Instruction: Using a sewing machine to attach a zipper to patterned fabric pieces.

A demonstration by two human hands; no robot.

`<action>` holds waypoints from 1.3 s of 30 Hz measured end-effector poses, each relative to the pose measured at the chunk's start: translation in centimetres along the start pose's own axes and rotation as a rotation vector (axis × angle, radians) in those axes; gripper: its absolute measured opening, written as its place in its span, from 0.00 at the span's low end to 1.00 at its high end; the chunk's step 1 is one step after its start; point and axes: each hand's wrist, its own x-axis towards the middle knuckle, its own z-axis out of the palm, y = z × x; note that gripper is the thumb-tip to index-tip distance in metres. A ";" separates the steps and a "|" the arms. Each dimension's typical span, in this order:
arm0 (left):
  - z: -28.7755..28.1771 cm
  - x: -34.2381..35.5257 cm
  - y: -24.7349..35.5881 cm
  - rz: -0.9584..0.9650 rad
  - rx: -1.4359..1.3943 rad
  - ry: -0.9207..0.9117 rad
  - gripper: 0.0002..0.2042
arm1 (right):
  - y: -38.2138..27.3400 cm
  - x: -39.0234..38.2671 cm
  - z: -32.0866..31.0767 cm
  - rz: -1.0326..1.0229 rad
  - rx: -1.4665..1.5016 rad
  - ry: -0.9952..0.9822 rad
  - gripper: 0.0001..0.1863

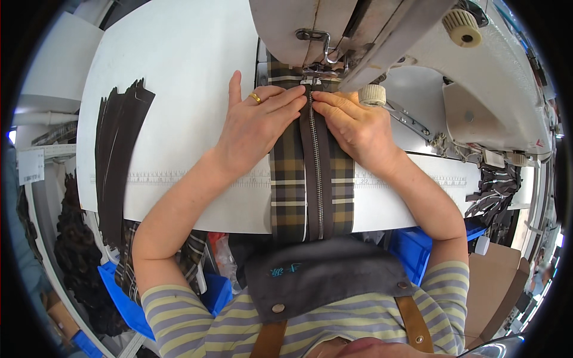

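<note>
A brown zipper (318,179) with metal teeth runs lengthwise over a strip of plaid fabric (342,191) in black, tan and white. Its far end lies at the presser foot (315,74) of a sewing machine (507,65). My left hand (253,122), with a gold ring, lies flat over the fabric's left side. Its fingertips touch the zipper tape, and its thumb points away. From the right, my right hand (363,128) has its fingers bent and pressed together on the tape's other edge; its thumb is hidden.
A stack of dark brown strips (122,143) lies on the white table (179,71) at the left. A ruler scale (179,177) crosses the tabletop. Blue bins (412,246) sit below the front edge, and a cardboard box (492,289) stands lower right. Dark fabric pieces (498,188) hang at the right.
</note>
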 end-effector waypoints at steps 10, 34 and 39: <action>-0.1 0.0 0.2 0.002 0.000 0.025 0.11 | -0.1 -0.1 -0.3 0.067 -0.008 -0.103 0.14; -0.2 -0.2 0.1 0.000 0.024 -0.032 0.14 | -0.4 0.4 -0.3 0.015 -0.027 -0.059 0.16; 0.2 0.0 0.2 0.006 0.001 0.047 0.10 | -0.5 0.3 -0.9 0.081 0.088 -0.116 0.14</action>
